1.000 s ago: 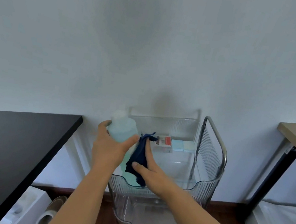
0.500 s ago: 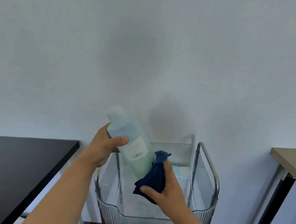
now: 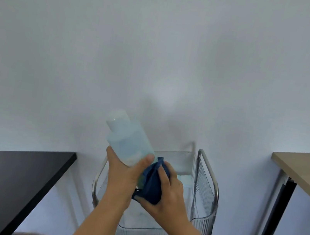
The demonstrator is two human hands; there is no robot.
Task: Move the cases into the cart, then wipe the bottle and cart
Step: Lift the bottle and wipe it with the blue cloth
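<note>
Item: bottle [image 3: 128,141], pale blue, translucent, white cap. Position: raised above the cart [image 3: 206,188], tilted with the cap up and to the left.

Left hand [image 3: 120,175]: fingers and thumb closed around the bottle's lower body.

Right hand [image 3: 168,192]: closed on a dark blue cloth [image 3: 151,186], bunched and pressed against the bottle's lower right side.

Step in hand, by judgement: wiping the bottle. To do it well, keep the left-hand grip firm near the base, turn the bottle so each face meets the cloth, and draw the cloth along its length toward the cap rather than dabbing one spot. The smooth plastic may slip if the hold loosens.

Not visible or unclear: the bottle's base, covered by both hands and the cloth. Pale shapes at the cart's far end are possibly the cases; blur prevents certainty. The cart's lower tiers are cut off by the frame and the forearms.
</note>
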